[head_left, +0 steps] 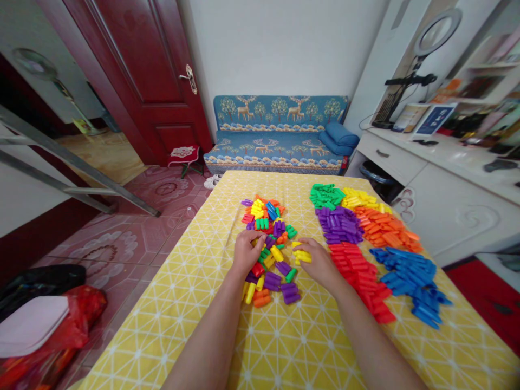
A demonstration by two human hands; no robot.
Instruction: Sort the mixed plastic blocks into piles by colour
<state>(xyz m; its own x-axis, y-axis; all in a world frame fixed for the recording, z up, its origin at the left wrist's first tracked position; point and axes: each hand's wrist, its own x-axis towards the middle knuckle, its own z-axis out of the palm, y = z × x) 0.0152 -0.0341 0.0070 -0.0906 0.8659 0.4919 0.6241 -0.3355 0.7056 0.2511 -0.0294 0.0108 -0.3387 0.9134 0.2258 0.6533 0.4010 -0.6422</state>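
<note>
My left hand [247, 251] is over the mixed heap of coloured plastic pieces [273, 280], thumb and forefinger drawn together; what is between them, if anything, is hidden. Just right of this heap, my right hand [319, 262] has its fingers closed around several yellow plastic pieces [301, 255]. The heap mixes short tube-like pieces in purple, orange, green, red, yellow and blue. Towards the right lie single-colour piles: green [326, 196], yellow [361, 199], purple [339, 225], orange [388, 229], red [361, 277] and blue [412, 279].
A yellow patterned cloth covers the table [195, 319]. Beyond its far edge stands a blue sofa [280, 142]. White drawers [450, 189] flank the right side. On the left are a metal ladder [93, 168], a small stool [184, 154] and bags [87, 309] on the floor.
</note>
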